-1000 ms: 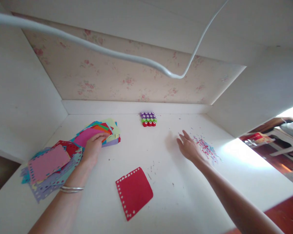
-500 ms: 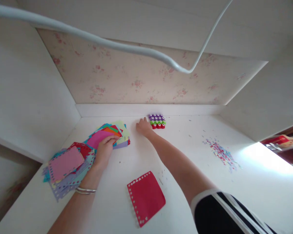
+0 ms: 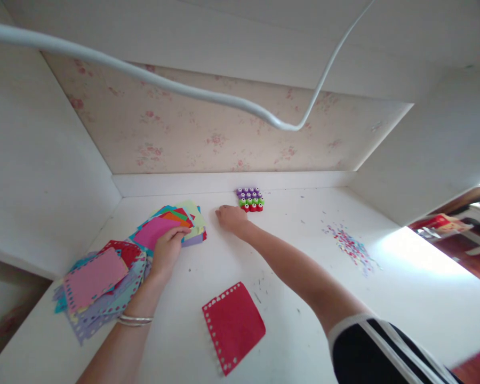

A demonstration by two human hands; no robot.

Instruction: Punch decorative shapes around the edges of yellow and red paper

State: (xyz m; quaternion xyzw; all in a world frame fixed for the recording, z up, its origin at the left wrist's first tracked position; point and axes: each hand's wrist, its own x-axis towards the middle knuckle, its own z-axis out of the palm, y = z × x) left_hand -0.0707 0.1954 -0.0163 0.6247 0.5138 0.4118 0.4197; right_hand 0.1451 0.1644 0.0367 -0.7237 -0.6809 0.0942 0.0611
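Observation:
My left hand (image 3: 169,248) rests at the right end of a fanned stack of plain coloured paper sheets (image 3: 156,230), its fingertips pinched together at their edge. My right hand (image 3: 231,218) lies on the white table, left of and just in front of a tight block of small purple, green and red pieces with white round tops (image 3: 249,199). Its fingers are curled under, so anything in them is hidden. Nearer to me, between my forearms, lies a red paper sheet (image 3: 236,328) with holes punched along two edges.
At the left lies a messy pile of hole-edged paper sheets (image 3: 96,280). Tiny coloured paper bits (image 3: 351,248) are scattered to the right. A white cable (image 3: 208,93) hangs across the upper view. White panels and a flowered back wall (image 3: 216,140) enclose the table (image 3: 304,234).
My right hand has drawn slightly back towards me, and its fingers have curled in. My left hand stays at the paper stack. The whole view has shifted a little.

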